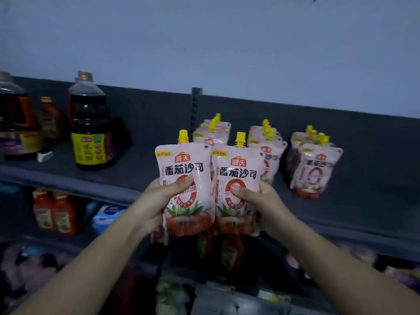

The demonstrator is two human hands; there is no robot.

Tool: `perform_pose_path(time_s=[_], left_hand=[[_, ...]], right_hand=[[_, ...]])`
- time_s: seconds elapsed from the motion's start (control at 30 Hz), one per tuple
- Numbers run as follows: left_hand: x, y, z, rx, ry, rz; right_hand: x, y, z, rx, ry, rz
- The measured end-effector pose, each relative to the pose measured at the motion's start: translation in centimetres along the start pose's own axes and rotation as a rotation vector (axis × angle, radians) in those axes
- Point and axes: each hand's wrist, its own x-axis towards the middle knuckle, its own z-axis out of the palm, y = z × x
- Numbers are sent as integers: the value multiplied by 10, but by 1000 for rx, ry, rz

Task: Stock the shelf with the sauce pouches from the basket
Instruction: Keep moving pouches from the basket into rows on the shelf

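- Pink plastic sauce pouch (185,164), yellow-capped: my left hand (159,196) is gripping it upright before the dark grey shelf (141,164).
- My right hand (263,201) is gripping a matching second pouch (236,171) just beside it.
- Identical pouches (316,169) are standing on that shelf.

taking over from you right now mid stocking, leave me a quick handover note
Left hand: grips the left pouch upright, thumb across its front.
Right hand: grips the right pouch the same way. The two are side by side in front of the shelf, not yet set down.
Done: three stocked rows of pouches stand on the shelf, right of the dark bottle.
Left: place these two, then the rest. The basket is out of view, so its count is unknown.
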Motion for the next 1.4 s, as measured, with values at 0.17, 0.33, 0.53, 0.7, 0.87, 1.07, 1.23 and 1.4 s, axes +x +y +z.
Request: perform_pose_path(time_s=[0.17,0.33,0.53,0.7,0.87,1.07,1.23,1.4], left_hand=[[26,-48,135,46,-173,-6],[46,-92,245,73,-232,27],[71,-128,332,97,-294,-6],[104,-146,374,135,-319,-61],[155,-159,397,155,-311,-93],[222,-177,412,137,-246,-102],[261,-193,424,121,-191,-138],[283,-205,434,121,-147,-138]], right_hand=[[-50,-31,-133,-50,187,3],[-98,-57,-241,-91,293,-21],[-129,-67,-332,-104,407,-19],[-127,-67,-378,-80,463,11],[-101,-66,-414,-78,496,25],[-48,-63,-461,-79,525,47],[-12,-58,-497,-88,535,76],[8,-52,-524,-25,530,77]])
